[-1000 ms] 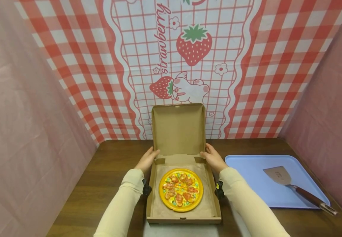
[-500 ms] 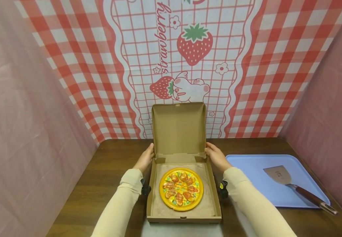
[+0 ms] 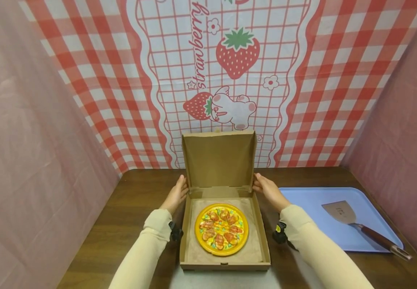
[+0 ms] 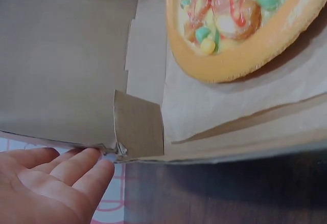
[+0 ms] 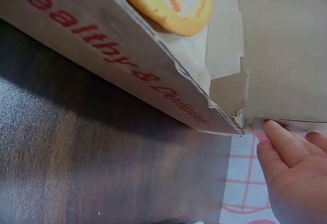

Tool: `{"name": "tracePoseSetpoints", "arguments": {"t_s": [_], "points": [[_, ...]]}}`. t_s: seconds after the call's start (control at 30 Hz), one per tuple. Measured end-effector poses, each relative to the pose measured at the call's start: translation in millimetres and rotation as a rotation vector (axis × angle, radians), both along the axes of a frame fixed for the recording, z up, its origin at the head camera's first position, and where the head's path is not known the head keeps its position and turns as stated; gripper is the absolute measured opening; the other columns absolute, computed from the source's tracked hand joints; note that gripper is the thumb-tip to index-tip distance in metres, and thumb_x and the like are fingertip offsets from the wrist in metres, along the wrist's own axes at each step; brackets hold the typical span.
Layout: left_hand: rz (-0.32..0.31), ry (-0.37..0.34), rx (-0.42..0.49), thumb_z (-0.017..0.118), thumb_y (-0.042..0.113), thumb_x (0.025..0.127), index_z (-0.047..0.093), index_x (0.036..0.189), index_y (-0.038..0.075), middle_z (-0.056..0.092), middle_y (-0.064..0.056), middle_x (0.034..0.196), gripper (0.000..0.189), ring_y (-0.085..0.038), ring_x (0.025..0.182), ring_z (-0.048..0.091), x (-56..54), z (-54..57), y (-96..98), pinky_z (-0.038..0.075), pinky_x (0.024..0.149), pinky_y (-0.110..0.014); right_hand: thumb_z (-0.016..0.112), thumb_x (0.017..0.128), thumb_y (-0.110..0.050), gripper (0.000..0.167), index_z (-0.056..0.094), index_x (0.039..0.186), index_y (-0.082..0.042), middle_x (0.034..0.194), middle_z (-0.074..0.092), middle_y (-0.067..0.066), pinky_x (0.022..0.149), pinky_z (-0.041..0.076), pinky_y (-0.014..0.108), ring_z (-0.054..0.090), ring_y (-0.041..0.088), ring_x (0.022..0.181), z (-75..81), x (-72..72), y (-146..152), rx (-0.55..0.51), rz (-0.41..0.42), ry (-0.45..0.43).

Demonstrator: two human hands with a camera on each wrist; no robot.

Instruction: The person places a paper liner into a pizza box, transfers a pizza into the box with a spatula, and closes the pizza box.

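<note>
A cardboard pizza box (image 3: 259, 241) sits at the middle of the table with its lid (image 3: 220, 160) raised and tilted forward a little. Inside, on brown paper (image 3: 253, 208), lies a round toy pizza (image 3: 221, 229) with an orange crust. My left hand (image 3: 175, 195) is beside the box's rear left corner; in the left wrist view its nearly straight fingers (image 4: 87, 168) meet the lid's side edge. At the opposite rear corner is my right hand (image 3: 270, 192). Its extended fingertips (image 5: 271, 127) touch the lid's edge in the right wrist view.
Right of the box lies a light blue tray (image 3: 302, 200). A metal pizza server (image 3: 344, 212) with a dark handle rests on it, the handle reaching over the tray's rim. A red-and-white strawberry cloth (image 3: 103, 80) hangs behind the wooden table (image 3: 107, 233).
The lid has tipped forward from its more upright stance. My hands have spread slightly outward, and their thumbs have left the inside of the box. The pizza stays in place.
</note>
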State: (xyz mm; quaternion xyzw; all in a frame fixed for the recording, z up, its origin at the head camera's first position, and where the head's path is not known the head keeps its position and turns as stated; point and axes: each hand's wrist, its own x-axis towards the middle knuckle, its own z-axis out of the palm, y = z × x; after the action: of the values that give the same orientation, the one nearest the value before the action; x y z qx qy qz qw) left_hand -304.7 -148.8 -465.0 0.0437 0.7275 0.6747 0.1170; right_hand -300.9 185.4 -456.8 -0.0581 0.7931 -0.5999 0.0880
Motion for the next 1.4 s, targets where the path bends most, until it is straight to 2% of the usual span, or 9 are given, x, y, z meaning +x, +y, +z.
{"name": "tracePoseSetpoints", "arguments": {"t_s": [0.17,0.37,0.63,0.87,1.1,1.27,1.4], "points": [[-0.013,0.001,0.013,0.012,0.053,0.104,0.007,0.155,-0.005,0.007,-0.036,0.158,0.077,-0.049,0.146,0.015,6.7,-1.1,-0.9,0.015,0.121,-0.056,0.02,0.107,-0.044,0.07,0.012,0.153,0.008,0.148,0.032,0.039,0.118,0.026,0.054,0.041,0.047,0.134,5.1,5.1,4,0.029,0.032,0.007],[-0.007,0.006,0.023,0.014,0.052,0.105,0.008,0.154,-0.006,0.008,-0.038,0.156,0.076,-0.051,0.144,0.017,16.5,1.6,-0.4,0.017,0.12,-0.056,0.021,0.105,-0.052,0.077,0.007,0.154,0.006,0.157,0.017,0.032,0.118,0.025,0.055,0.038,0.045,0.138,10.1,13.9,8,0.07,0.074,-0.028],[0.017,-0.001,0.034,0.017,0.047,0.106,0.007,0.152,-0.012,0.012,-0.041,0.154,0.076,-0.051,0.143,0.021,25.5,5.7,0.6,0.019,0.12,-0.057,0.021,0.103,-0.058,0.085,0.007,0.153,0.008,0.155,0.02,0.034,0.119,0.025,0.054,0.032,0.045,0.141,15.2,27.2,8,0.066,0.105,-0.058],[0.023,0.001,0.014,0.018,0.048,0.106,0.006,0.151,-0.013,0.012,-0.04,0.155,0.078,-0.05,0.143,0.022,33.1,6.5,0.6,0.019,0.12,-0.056,0.02,0.105,-0.054,0.08,0.01,0.153,0.01,0.154,0.024,0.035,0.118,0.026,0.053,0.032,0.045,0.141,13.5,32.8,7,0.036,0.114,-0.031],[0.006,0.024,0.002,0.015,0.038,0.107,0.008,0.147,-0.021,0.015,-0.043,0.151,0.071,-0.053,0.142,0.022,40.7,3.4,-1.2,0.019,0.119,-0.057,0.02,0.107,-0.046,0.07,0.015,0.154,0.005,0.154,0.027,0.03,0.118,0.026,0.052,0.033,0.043,0.141,8.6,41.3,11,0.015,0.103,0.002],[-0.037,0.053,-0.002,0.015,0.033,0.107,0.005,0.147,-0.021,0.013,-0.043,0.151,0.068,-0.053,0.142,0.019,47.0,-2.5,-4.8,0.019,0.119,-0.057,0.024,0.108,-0.035,0.06,0.028,0.149,0.01,0.151,0.034,0.03,0.117,0.029,0.051,0.035,0.042,0.14,4.4,46.7,11,-0.013,0.083,0.033],[-0.075,0.101,0.023,0.014,0.023,0.107,0.01,0.147,-0.02,0.014,-0.042,0.152,0.059,-0.053,0.142,0.017,51.1,-9.2,-8.3,0.018,0.119,-0.059,0.031,0.107,-0.042,0.062,0.031,0.151,0.002,0.154,0.034,0.024,0.118,0.028,0.05,0.033,0.04,0.143,0.7,50.5,11,-0.039,0.085,0.053]]}}
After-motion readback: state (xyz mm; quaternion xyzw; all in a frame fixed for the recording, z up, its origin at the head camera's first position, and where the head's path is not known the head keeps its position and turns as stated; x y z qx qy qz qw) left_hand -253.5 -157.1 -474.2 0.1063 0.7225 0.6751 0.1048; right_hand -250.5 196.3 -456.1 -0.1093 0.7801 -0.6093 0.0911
